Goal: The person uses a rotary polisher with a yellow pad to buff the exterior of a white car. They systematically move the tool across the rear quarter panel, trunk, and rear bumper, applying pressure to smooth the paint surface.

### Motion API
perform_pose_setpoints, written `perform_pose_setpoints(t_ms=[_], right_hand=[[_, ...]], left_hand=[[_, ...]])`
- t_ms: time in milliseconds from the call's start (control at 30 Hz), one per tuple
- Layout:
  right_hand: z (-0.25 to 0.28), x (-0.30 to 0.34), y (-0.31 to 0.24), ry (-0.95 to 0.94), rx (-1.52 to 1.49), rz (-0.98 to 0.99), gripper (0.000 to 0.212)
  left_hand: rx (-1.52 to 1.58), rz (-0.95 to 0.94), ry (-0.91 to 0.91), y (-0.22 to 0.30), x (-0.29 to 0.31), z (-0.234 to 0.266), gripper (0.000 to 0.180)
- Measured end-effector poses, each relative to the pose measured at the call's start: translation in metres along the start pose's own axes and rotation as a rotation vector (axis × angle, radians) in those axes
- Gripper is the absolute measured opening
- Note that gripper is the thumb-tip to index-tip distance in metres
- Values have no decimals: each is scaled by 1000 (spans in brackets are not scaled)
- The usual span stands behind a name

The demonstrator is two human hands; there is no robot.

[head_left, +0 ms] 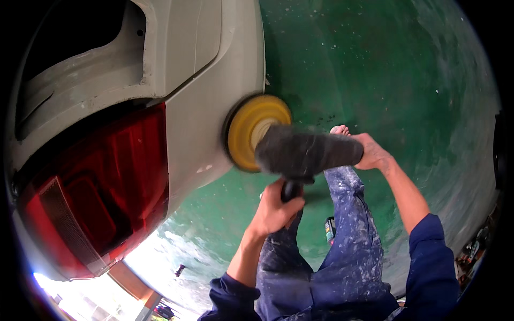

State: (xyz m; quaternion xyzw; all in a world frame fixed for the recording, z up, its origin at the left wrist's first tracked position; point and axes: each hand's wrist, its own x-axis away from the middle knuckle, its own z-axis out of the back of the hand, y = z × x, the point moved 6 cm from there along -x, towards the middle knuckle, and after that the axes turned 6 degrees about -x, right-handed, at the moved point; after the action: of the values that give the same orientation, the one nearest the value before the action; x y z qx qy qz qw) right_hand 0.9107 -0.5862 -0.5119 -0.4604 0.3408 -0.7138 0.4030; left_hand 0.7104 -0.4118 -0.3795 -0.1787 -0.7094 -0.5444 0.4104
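A power polisher (310, 152) with a dark body lies level between my two hands. Its round yellow disc (257, 125), dark at the rim, rests against the curved side of a pale car body panel (201, 112); motion blurs the disc a little. My left hand (274, 209) wraps round the black side handle (290, 191) below the polisher's head. At the far end of the body, my right hand (372, 152) grips the rear, its fingers partly hidden behind the tool. To the left of the panel sits a large red tail light (115, 184).
The dark opening (75, 37) in the car body is at the upper left. A green, scuffed floor (375, 69) stretches to the right. Between my legs stands a small dark container (330, 229). A small dark object (180, 270) lies lower left; clutter (474, 249) lines the right edge.
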Motion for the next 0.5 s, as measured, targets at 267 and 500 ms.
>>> perform_pose_setpoints(t_ms=[267,500], right_hand=[[25,-9,-33,-47,-34,-104,29],[-66,2,9,-183,-235,-42,35]], left_hand=[[-32,-55,-17,-15,-5,4,18],[-5,137,76,-33,41,8,11]])
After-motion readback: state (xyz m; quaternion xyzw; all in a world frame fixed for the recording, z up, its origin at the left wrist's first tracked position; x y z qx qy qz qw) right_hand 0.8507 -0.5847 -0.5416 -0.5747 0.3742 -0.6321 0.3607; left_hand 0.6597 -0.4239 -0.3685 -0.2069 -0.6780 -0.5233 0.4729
